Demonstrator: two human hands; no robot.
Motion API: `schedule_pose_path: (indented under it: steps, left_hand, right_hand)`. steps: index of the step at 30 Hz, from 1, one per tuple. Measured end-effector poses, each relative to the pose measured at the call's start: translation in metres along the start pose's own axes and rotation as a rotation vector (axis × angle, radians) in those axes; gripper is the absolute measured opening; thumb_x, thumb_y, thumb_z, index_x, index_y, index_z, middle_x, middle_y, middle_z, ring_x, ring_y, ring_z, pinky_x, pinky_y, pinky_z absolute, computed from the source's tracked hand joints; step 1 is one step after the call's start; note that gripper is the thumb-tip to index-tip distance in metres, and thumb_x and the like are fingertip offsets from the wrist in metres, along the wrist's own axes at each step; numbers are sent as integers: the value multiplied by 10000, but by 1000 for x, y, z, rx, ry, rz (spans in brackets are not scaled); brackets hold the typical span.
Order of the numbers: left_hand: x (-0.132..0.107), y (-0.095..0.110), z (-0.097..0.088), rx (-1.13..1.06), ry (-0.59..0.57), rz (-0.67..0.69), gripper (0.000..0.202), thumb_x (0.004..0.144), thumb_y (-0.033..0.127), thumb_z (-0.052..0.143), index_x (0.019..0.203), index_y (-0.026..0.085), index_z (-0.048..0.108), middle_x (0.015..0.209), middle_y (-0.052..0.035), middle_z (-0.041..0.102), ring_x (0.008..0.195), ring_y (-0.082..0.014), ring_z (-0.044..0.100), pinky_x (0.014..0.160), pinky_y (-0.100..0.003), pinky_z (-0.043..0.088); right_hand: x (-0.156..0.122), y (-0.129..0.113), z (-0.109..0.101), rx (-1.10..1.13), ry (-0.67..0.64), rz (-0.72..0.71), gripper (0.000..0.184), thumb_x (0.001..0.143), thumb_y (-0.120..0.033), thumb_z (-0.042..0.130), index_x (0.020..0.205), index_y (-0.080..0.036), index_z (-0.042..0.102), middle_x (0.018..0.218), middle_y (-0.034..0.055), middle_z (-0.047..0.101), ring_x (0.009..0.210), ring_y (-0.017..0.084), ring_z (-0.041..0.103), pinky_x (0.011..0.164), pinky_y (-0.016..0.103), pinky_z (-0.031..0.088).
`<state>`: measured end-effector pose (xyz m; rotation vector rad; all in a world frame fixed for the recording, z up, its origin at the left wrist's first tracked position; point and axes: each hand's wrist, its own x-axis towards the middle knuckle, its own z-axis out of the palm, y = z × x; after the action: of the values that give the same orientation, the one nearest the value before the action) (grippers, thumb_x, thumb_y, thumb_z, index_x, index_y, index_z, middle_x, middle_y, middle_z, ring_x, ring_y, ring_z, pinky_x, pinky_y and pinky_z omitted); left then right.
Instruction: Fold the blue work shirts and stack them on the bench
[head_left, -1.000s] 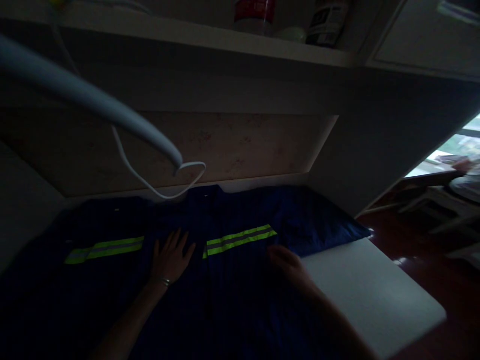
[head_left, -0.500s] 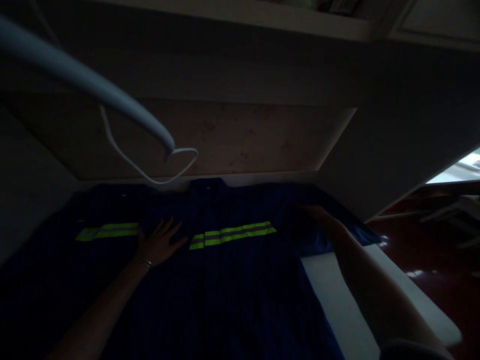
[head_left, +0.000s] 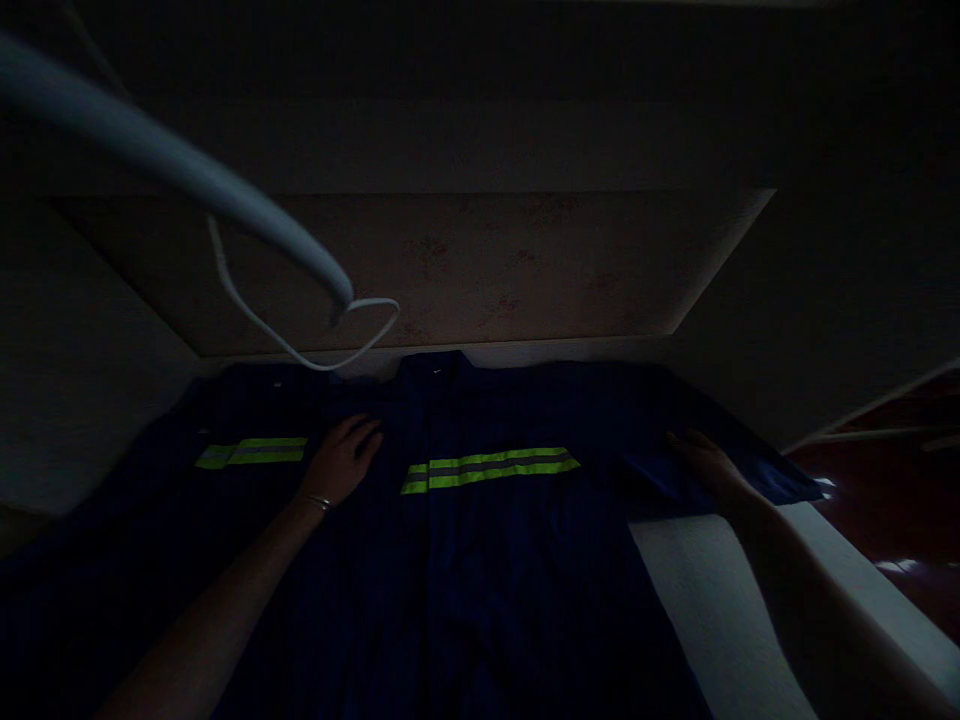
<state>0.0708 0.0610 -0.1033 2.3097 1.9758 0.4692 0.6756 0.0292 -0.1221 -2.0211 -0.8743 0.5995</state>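
Observation:
A navy blue work jacket [head_left: 495, 570] lies spread flat, collar at the far side, with a yellow-green and grey reflective stripe [head_left: 499, 465] across its chest. My left hand [head_left: 346, 458], with a bracelet at the wrist, rests on the dark cloth left of that stripe, fingers slightly bent and holding nothing. On the jacket's right-hand sleeve [head_left: 780, 480] lies my right hand [head_left: 701, 458], its fingers stretched over the fabric. A second navy garment [head_left: 247, 530] with a similar stripe lies to the left, partly under my left forearm. The scene is very dim.
A white surface [head_left: 712, 570] shows beneath the sleeve at right. A pale tube with a thin white cord [head_left: 247, 305] hangs close at upper left. Behind stands a patterned panel [head_left: 480, 270] between dark side walls. Reddish floor [head_left: 885, 520] lies at right.
My right hand has slid outward along the sleeve. The left hand's fingers have drawn closer together, a little nearer the collar. The view has shifted left and darkened.

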Motion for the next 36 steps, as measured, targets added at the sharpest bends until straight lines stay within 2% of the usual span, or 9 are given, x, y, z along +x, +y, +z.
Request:
schedule_pose_path:
  steps: [4, 10, 15, 19, 22, 25, 29, 33, 36]
  left_hand:
    - [40, -23, 8, 164, 51, -218, 706, 930, 526, 273, 1407, 52, 487, 1526, -214, 396, 1439, -343, 307, 1185, -538, 226]
    - [44, -32, 20, 181, -194, -327, 770, 902, 657, 174, 1539, 239, 281, 1645, -161, 107, 1504, -380, 93, 1089, -756, 149]
    - [24, 9, 13, 271, -61, -153, 757, 927, 589, 136, 1534, 163, 289, 1644, -163, 108, 1496, -362, 147, 1109, -747, 93]
    - [6, 47, 25, 280, -190, -71, 742, 920, 618, 187, 1542, 223, 270, 1651, -111, 101, 1504, -371, 103, 1115, -727, 120]
    - [-1, 56, 34, 304, -303, -67, 707, 922, 600, 203, 1538, 259, 274, 1645, -97, 145, 1502, -384, 94, 1095, -748, 106]
    - [-1, 55, 37, 311, -300, -54, 711, 913, 614, 224, 1534, 271, 280, 1642, -92, 159, 1500, -382, 109, 1091, -749, 104]
    - [0, 53, 35, 270, -279, -73, 734, 903, 643, 213, 1528, 267, 300, 1636, -87, 183, 1496, -373, 144, 1103, -740, 82]
    - [1, 52, 35, 252, -281, -59, 709, 903, 620, 245, 1519, 279, 322, 1635, -95, 187, 1497, -374, 135, 1100, -743, 62]
    - [-4, 61, 35, 246, -294, -90, 755, 886, 646, 260, 1517, 238, 340, 1637, -122, 161, 1497, -389, 118, 1088, -760, 78]
  right_hand:
    - [-4, 5, 12, -61, -15, 47, 650, 819, -499, 639, 1368, -162, 558, 1155, 151, 698, 1047, 281, 667, 901, 414, 552]
    - [-10, -5, 4, -148, 45, 20, 672, 826, -363, 603, 1447, -150, 459, 1283, 163, 624, 1159, 296, 596, 996, 431, 479]
    - [-34, -59, 26, -492, 256, -443, 534, 959, -354, 377, 1449, -158, 460, 1514, 167, 400, 1360, 359, 383, 1115, 517, 314]
    - [-43, -95, 81, -644, -4, -749, 520, 1012, -411, 277, 1474, -232, 432, 1582, 83, 340, 1419, 300, 318, 1158, 519, 243]
    - [-33, -84, 104, -811, -270, -764, 528, 1021, -438, 243, 1518, -290, 347, 1616, 35, 274, 1469, 305, 224, 1157, 628, 143]
    - [-16, -52, 94, -915, -374, -660, 539, 1022, -456, 208, 1535, -314, 295, 1629, 10, 232, 1488, 307, 167, 1137, 683, 81]
    - [1, -23, 56, -943, -226, -419, 567, 1011, -485, 181, 1547, -315, 254, 1638, 21, 198, 1498, 334, 105, 1094, 743, -11]
    - [-5, -37, 33, -893, 24, -258, 590, 1015, -418, 135, 1550, -211, 273, 1629, 80, 213, 1492, 334, 138, 1108, 725, -42]
    - [-29, -54, 39, -790, 103, -434, 627, 1017, -436, 90, 1562, -159, 233, 1641, 75, 158, 1500, 289, 134, 1180, 613, 55]
